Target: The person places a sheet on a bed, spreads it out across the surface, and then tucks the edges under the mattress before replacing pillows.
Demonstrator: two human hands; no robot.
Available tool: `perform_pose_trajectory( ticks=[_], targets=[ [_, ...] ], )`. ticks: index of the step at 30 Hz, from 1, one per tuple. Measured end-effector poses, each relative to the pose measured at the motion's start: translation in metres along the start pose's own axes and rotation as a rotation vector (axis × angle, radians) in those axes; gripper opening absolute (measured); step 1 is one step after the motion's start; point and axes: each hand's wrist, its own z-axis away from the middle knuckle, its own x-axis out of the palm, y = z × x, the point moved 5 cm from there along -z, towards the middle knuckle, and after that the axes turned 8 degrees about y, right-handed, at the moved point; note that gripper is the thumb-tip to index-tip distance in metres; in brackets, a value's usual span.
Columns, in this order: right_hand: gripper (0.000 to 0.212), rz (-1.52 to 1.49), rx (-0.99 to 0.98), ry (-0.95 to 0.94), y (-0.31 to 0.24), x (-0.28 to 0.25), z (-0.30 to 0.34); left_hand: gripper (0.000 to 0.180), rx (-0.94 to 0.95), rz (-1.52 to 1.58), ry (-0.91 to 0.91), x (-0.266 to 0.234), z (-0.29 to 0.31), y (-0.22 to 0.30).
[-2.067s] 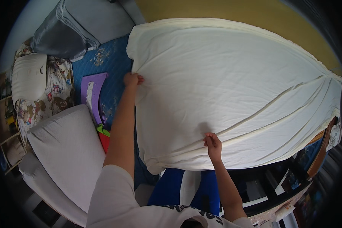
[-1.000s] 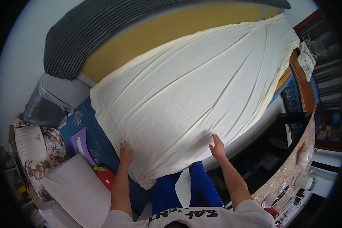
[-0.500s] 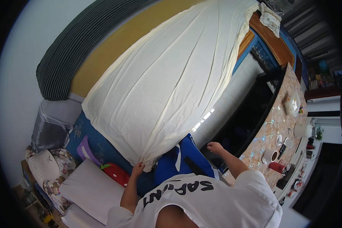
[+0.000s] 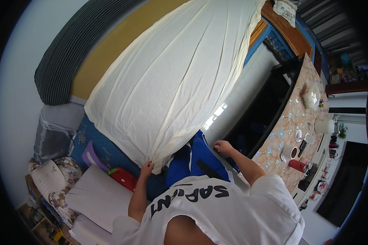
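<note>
A large cream-white sheet (image 4: 167, 77) stretches away from me, its folds fanning out from one gathered near corner. That corner is pinched by my left hand (image 4: 147, 166), whose fingers are closed on the cloth. My right hand (image 4: 222, 147) hangs in the air to the right of the sheet, touching nothing I can see. Its fingers are curled in, with no object showing in them. Under the sheet's near left edge lies a blue couch cover (image 4: 95, 130).
A mustard-yellow backrest (image 4: 95, 65) and a dark ribbed cushion (image 4: 63, 67) line the far left. Grey pillows (image 4: 95, 196), a purple item (image 4: 93, 155) and a red cushion (image 4: 122, 177) lie near left. On the right, a patterned table (image 4: 276, 157) holds a mug (image 4: 289, 153) and a red can (image 4: 298, 165).
The view has shifted slightly, so the surroundings sit further left. My right hand has moved a little left and up in the picture. My left hand keeps its hold on the sheet.
</note>
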Motion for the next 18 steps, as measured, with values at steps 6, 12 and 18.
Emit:
perform_pose_trajectory(
  ticks=[6, 12, 18],
  targets=[
    [0.032, 0.005, 0.041, -0.006, 0.005, -0.014, 0.007, 0.042, -0.027, -0.019, 0.0, 0.002, 0.002, 0.003],
    [0.031, -0.041, 0.098, -0.001, 0.017, -0.028, -0.005, 0.044, -0.059, -0.066, 0.008, 0.003, -0.004, 0.024],
    [0.03, 0.026, -0.006, -0.017, 0.015, -0.068, -0.035, 0.044, -0.03, -0.034, 0.065, 0.005, -0.015, 0.067]
  ],
)
